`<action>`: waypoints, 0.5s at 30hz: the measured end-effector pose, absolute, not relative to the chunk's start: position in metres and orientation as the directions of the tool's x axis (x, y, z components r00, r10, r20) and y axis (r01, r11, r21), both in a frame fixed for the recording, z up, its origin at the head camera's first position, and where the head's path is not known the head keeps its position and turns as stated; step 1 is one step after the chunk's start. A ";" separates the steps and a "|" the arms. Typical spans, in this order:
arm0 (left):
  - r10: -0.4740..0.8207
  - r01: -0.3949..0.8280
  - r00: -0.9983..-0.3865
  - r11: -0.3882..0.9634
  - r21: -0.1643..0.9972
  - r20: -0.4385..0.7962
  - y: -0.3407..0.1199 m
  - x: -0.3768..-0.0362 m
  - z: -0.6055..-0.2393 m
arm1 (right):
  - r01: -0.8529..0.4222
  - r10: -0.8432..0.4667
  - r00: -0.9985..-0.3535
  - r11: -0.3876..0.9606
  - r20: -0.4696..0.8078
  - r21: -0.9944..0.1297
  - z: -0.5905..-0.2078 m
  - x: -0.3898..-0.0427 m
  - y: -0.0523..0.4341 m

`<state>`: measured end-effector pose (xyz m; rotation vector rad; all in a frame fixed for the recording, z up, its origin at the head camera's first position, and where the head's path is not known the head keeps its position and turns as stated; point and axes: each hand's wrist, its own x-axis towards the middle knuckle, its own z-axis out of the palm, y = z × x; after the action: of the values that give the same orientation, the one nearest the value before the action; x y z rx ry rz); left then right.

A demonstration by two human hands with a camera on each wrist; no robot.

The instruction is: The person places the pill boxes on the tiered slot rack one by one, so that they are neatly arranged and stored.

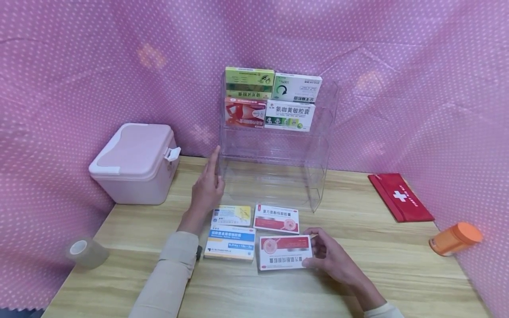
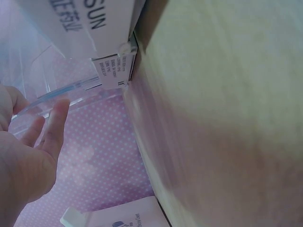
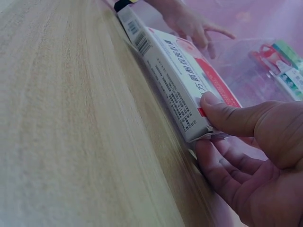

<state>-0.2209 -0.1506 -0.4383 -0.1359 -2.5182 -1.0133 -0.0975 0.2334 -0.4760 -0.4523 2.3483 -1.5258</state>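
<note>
Closest to the person, the right hand pinches the right end of a red-and-white medicine box, thumb on top and fingers curled beneath, as the right wrist view shows; that end looks tipped just off the wooden table, probably so the fingers can get under it. The box lies at the near right of a loose group of four. To its left is a blue-and-white box, nearly touching the person's left sleeve. Just behind those two lie a yellow-and-white box and a second red-and-white box, laid flat and face up, so the labels can be read.

The left hand is held further out, fingers straight and together, gripping nothing. It stands edge-on just beside the left wall of a clear acrylic rack; I cannot tell whether the fingertips touch it, though it looks placed to steady the rack.

The rack's lower tiers hold nothing. Its top tiers carry four upright boxes, a green box, a white box, a red box and a white-and-green box, facing forward.

Off to the sides: a roll of tape at the near left edge, a pink lidded case behind it, an orange-capped bottle lying on its side at right, and a red first-aid pouch beyond. None lies between the held box and the rack; only the second red-and-white box does.
</note>
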 end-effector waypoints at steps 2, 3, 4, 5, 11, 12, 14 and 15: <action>-0.067 0.240 -0.907 0.728 0.642 0.415 -0.151 -0.221 -0.439 | -0.096 -0.419 -0.904 0.382 -0.080 -0.919 -0.476 -0.097 0.233; -0.068 0.240 -0.907 0.726 0.645 0.415 -0.151 -0.221 -0.439 | -0.094 -0.416 -0.906 0.383 -0.081 -0.919 -0.476 -0.097 0.233; -0.069 0.240 -0.908 0.724 0.646 0.414 -0.151 -0.221 -0.439 | -0.093 -0.412 -0.908 0.387 -0.081 -0.917 -0.476 -0.097 0.233; -0.069 0.240 -0.907 0.724 0.647 0.415 -0.151 -0.221 -0.440 | -0.090 -0.406 -0.910 0.392 -0.084 -0.916 -0.475 -0.097 0.233; -0.068 0.247 -0.904 0.722 0.646 0.422 -0.151 -0.220 -0.440 | -0.091 -0.379 -0.922 0.401 -0.075 -0.912 -0.470 -0.100 0.234; -0.067 0.249 -0.903 0.721 0.646 0.423 -0.151 -0.220 -0.440 | -0.093 -0.377 -0.924 0.395 -0.069 -0.914 -0.469 -0.101 0.234; -0.065 0.253 -0.902 0.721 0.645 0.427 -0.151 -0.221 -0.440 | -0.099 -0.370 -0.927 0.381 -0.053 -0.919 -0.467 -0.102 0.234; -0.065 0.255 -0.901 0.720 0.645 0.429 -0.151 -0.221 -0.439 | -0.100 -0.368 -0.929 0.374 -0.049 -0.922 -0.466 -0.102 0.234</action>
<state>-0.2209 -0.1511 -0.4394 -0.1460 -2.4996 -1.0260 -0.1024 0.2339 -0.4664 -0.4163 2.3897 -1.5767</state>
